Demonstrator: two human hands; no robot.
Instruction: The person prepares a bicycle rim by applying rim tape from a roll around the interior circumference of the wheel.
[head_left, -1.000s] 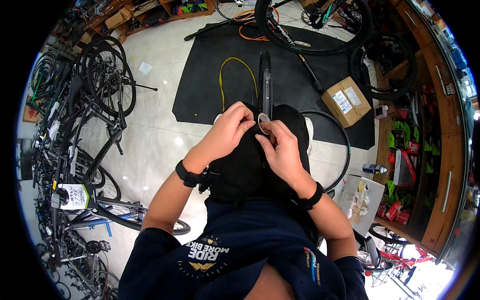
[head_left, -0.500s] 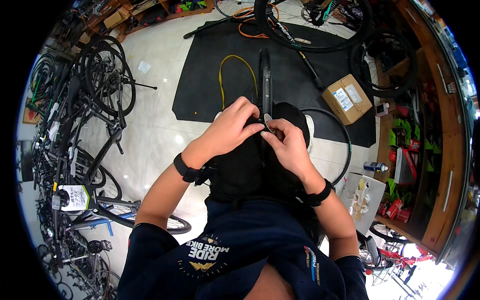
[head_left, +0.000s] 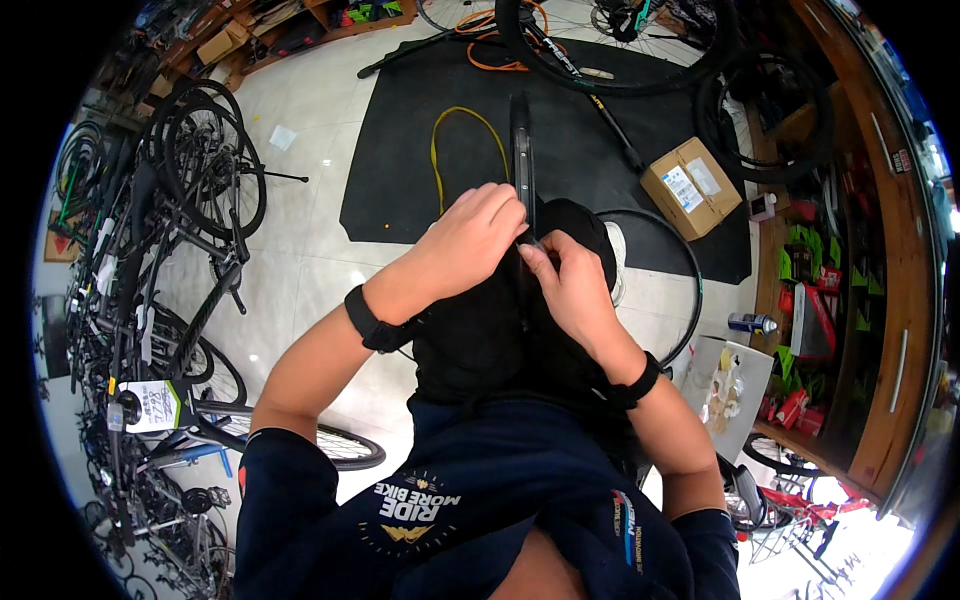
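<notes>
A bicycle wheel rim (head_left: 523,165), black and seen nearly edge-on, stands upright between my black-trousered knees. My left hand (head_left: 470,232) is closed at its near part, fingers curled over the left side. Just right of it, my right hand (head_left: 572,285) is closed, its thumb pressed toward the rim and its fingers bent. What the right fingertips pinch is hidden. The two hands are close together, the right thumb just below the left fingertips. Beyond my left hand, a yellow strip (head_left: 436,150) loops over the black mat (head_left: 390,170).
A black tyre (head_left: 697,290) curves beside my right leg. On the mat are a cardboard box (head_left: 690,190), a large wheel (head_left: 620,90) and an orange cable (head_left: 480,55). Parked bicycles (head_left: 205,160) crowd the left; a wooden shelf (head_left: 880,300) and a spray can (head_left: 752,323) are at right.
My left hand has rolled over so its back shows and its thumb is hidden. A small greyish oval piece seen at my right fingers is no longer visible. The view has shifted slightly.
</notes>
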